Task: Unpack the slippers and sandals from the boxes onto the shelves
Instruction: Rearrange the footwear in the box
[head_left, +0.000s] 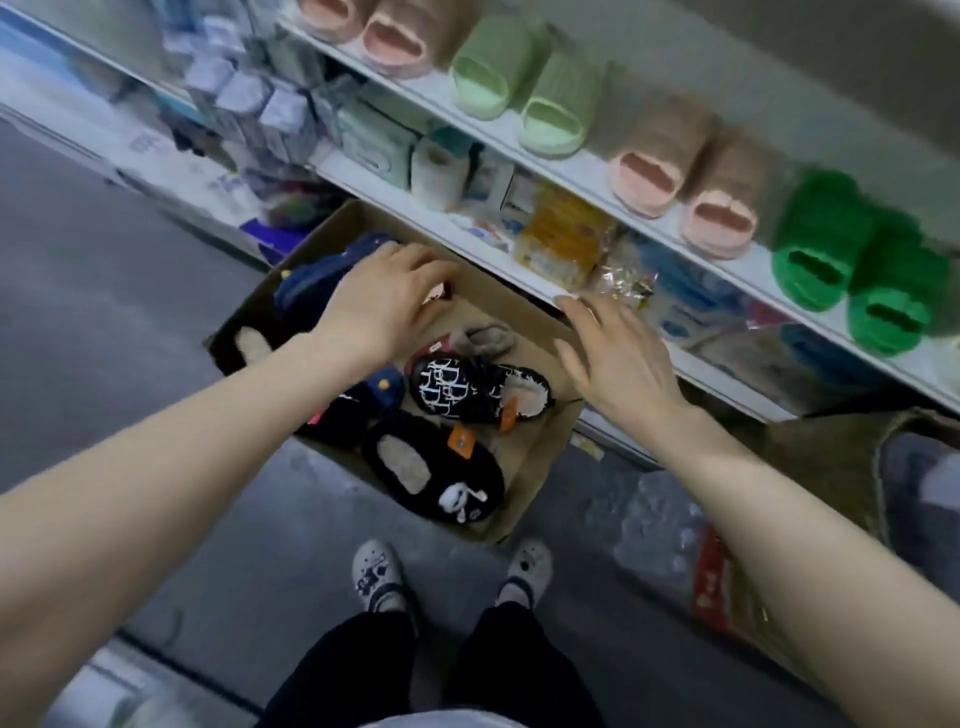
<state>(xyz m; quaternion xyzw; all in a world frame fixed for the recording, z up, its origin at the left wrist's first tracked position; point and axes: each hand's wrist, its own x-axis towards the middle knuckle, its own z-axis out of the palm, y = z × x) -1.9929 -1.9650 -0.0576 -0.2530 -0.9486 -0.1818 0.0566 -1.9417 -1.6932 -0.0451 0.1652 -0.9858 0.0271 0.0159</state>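
An open cardboard box (540, 457) stands on the floor under the shelves. Inside lie a black-and-white patterned slipper (467, 387), a black fuzzy slipper (431, 478) with a white figure, a dark blue slipper (311, 280) and a small grey one (485, 338). My left hand (384, 301) hovers over the box's far part with loosely bent fingers and holds nothing. My right hand (613, 353) is spread flat above the box's right rim, near the lower shelf edge. On the upper shelf (587, 158) stand pink slippers (680, 182), light green slippers (519, 88) and bright green fuzzy slippers (852, 265).
The lower shelf (467, 228) holds packaged goods, a yellow packet (561, 244) among them. A wrapped pack of bottles (660, 530) and another carton (727, 597) stand on the floor at right. My feet (379, 571) are just in front of the box.
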